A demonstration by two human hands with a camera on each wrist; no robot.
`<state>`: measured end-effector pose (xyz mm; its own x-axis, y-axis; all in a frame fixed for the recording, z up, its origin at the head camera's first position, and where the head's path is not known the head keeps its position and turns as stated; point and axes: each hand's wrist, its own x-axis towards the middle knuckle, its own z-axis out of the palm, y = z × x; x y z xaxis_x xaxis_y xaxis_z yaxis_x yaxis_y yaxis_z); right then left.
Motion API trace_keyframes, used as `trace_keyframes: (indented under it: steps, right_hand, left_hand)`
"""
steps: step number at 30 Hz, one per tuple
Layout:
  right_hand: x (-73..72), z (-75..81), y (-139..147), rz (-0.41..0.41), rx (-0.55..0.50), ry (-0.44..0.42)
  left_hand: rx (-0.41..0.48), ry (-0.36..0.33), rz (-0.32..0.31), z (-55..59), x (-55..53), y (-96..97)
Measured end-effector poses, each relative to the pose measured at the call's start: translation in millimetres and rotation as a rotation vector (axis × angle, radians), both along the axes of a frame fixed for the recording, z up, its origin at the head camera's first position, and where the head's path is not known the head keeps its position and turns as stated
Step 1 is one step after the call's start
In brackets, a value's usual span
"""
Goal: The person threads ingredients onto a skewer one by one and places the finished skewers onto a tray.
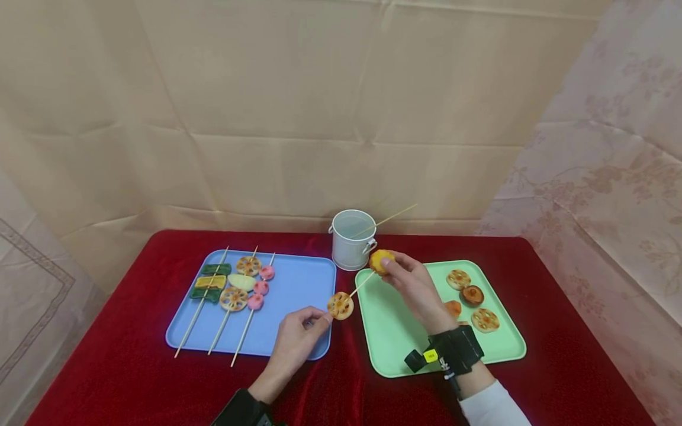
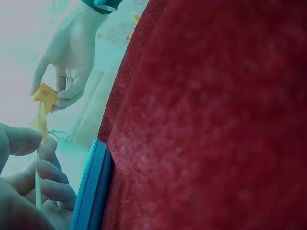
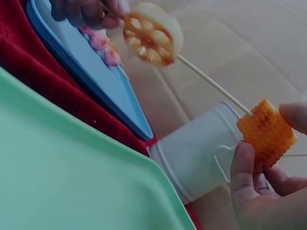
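My left hand [image 1: 299,336] pinches a bamboo skewer [image 3: 216,87] just below a browned lotus root slice [image 1: 340,306] threaded on it. The skewer slants up and to the right, between the two trays. At its upper end, my right hand [image 1: 414,290] grips a yellow corn piece [image 1: 381,261] between thumb and fingers. The right wrist view shows the skewer's tip meeting the side of the corn piece [image 3: 266,133]. In the left wrist view the skewer's lower end [image 2: 38,189] runs down along the left fingers.
A blue tray [image 1: 298,278] on the left bears three loaded skewers [image 1: 247,322]. Behind the hands stands a white bucket [image 1: 348,251] with a bare skewer [image 1: 396,214] leaning in it. The green tray [image 1: 386,340] holds lotus slices [image 1: 485,320], a mushroom [image 1: 472,296] and an orange piece [image 1: 453,308].
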<state>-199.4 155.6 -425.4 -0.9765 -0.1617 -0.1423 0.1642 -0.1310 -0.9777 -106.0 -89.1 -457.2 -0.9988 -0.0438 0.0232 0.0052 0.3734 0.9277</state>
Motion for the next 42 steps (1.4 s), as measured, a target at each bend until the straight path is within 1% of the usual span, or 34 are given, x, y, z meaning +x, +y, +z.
trace_keyframes:
  steps: [6,10,17,24,28,34,39,42]
  right_hand:
    - [5.6,-2.0,-10,0.029,-0.013,-0.026]
    - [10.4,-4.4,-18,0.066,-0.007,-0.031]
    - [16.5,-10.8,-30,0.113,0.019,0.005]
    - [19.8,-12.2,-34,0.152,0.06,0.005]
    - [21.2,-12.1,-35,0.179,0.097,0.024]
    - [22.0,-12.1,-36,0.214,0.123,0.051]
    - [21.3,-9.7,-34,0.218,0.157,0.075]
    - [19.4,-8.5,-34,0.21,0.203,0.078]
  left_hand:
    - [-0.009,-0.006,-0.013,1.0,0.6,0.6]
    - [-0.001,-0.006,-0.01,1.3,1.0,1.2]
    - [0.019,-0.014,0.0,1.5,1.0,2.1]
    - [0.021,-0.005,-0.023,1.5,0.6,0.6]
    - [-0.013,0.017,-0.041,1.0,0.0,-2.5]
    - [-0.073,0.043,-0.055,1.6,-0.4,-7.3]
    - [-0.115,0.083,-0.047,3.4,-0.5,-7.0]
    - [-0.112,0.108,-0.047,4.2,0.6,-5.5]
